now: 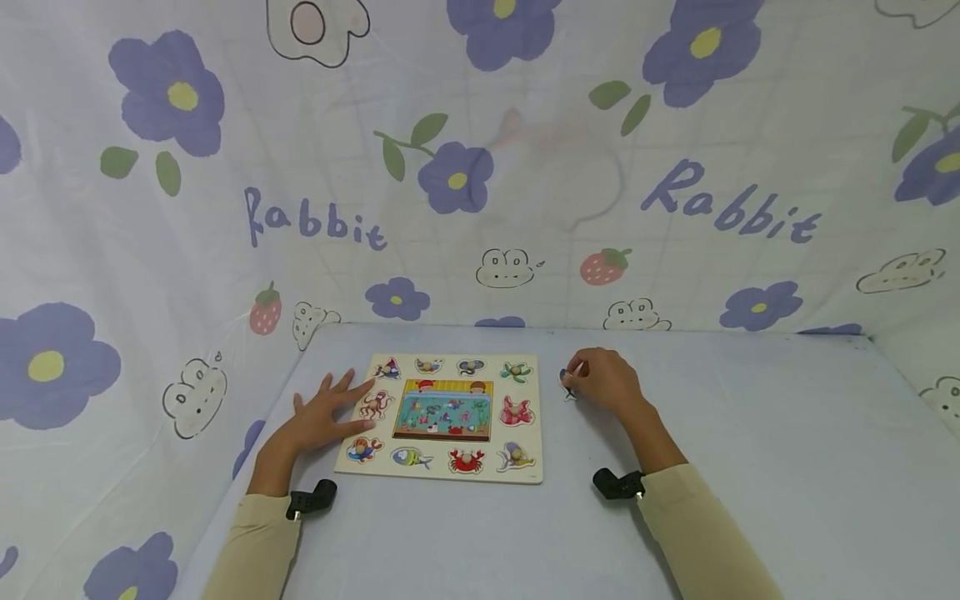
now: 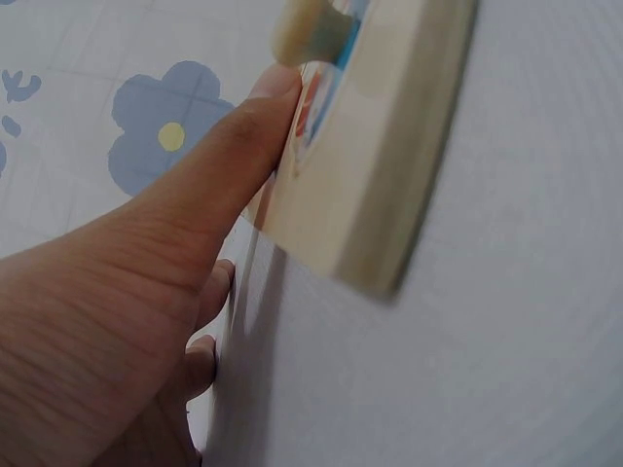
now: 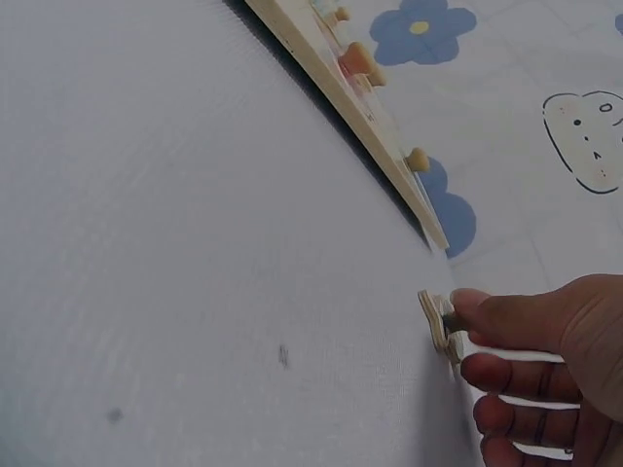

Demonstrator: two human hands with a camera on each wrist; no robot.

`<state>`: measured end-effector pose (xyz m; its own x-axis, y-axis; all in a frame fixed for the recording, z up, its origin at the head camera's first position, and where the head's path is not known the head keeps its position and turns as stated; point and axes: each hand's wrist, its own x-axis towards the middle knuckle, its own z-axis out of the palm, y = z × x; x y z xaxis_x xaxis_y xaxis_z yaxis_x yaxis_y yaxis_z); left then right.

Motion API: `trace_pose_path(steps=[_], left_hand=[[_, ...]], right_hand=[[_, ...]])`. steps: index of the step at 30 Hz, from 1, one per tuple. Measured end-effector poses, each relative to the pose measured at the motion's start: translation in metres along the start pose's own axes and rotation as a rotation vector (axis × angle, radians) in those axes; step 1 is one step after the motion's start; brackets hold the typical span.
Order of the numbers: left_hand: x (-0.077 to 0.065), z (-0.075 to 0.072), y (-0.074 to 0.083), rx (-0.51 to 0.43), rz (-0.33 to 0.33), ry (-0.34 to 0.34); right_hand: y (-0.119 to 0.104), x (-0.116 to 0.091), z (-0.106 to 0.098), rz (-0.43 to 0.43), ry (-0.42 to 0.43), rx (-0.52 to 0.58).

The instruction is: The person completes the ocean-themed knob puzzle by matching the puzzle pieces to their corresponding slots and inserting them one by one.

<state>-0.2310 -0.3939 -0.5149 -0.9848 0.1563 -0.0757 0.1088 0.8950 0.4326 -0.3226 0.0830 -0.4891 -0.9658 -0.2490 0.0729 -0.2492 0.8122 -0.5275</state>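
Note:
A wooden knob puzzle board [image 1: 442, 372] with sea-animal pieces lies on the table. My left hand [image 1: 318, 419] is spread over its left edge, fingers straight. In the left wrist view, the thumb [image 2: 243, 131] lies along the board beside a wooden knob [image 2: 304, 34]. Just past the board's right edge, my right hand [image 1: 609, 383] pinches a small dark-and-white puzzle piece [image 1: 569, 396] by its knob. The right wrist view has this piece [image 3: 431, 319] edge-on, close to the table, its picture face mostly hidden by the fingers.
Around the board's central aquarium picture [image 1: 444, 410] sit a red crab [image 1: 467, 461], a starfish [image 1: 516, 411], an octopus [image 1: 374, 406] and several others. A striped fish [image 1: 408, 457] shows no knob. Flower-printed cloth [image 1: 442, 242] rises behind the pale table [image 1: 480, 542].

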Motion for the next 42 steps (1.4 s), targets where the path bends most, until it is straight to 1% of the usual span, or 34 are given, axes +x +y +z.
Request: trace_pose_path(steps=[6,11,22,26,31,42], left_hand=[[0.000,0.000,-0.001,0.005,-0.013,-0.007],[0.000,0.000,-0.001,0.002,-0.007,-0.001],[0.000,0.000,0.000,0.004,-0.012,-0.002],[0.000,0.000,0.000,0.012,-0.016,0.001],[0.000,0.000,0.001,0.016,-0.014,0.003],[0.000,0.000,0.002,0.008,-0.012,0.001]], right_hand=[[0.003,0.001,0.007,0.039,0.032,0.001],[0.002,0.000,0.009,0.029,0.062,-0.005],[-0.002,-0.001,0.001,0.023,0.027,-0.036],[-0.003,-0.003,-0.002,0.017,0.015,-0.031],[-0.002,-0.005,-0.005,0.015,0.023,-0.019],[0.002,-0.004,-0.002,0.016,0.030,-0.006]])
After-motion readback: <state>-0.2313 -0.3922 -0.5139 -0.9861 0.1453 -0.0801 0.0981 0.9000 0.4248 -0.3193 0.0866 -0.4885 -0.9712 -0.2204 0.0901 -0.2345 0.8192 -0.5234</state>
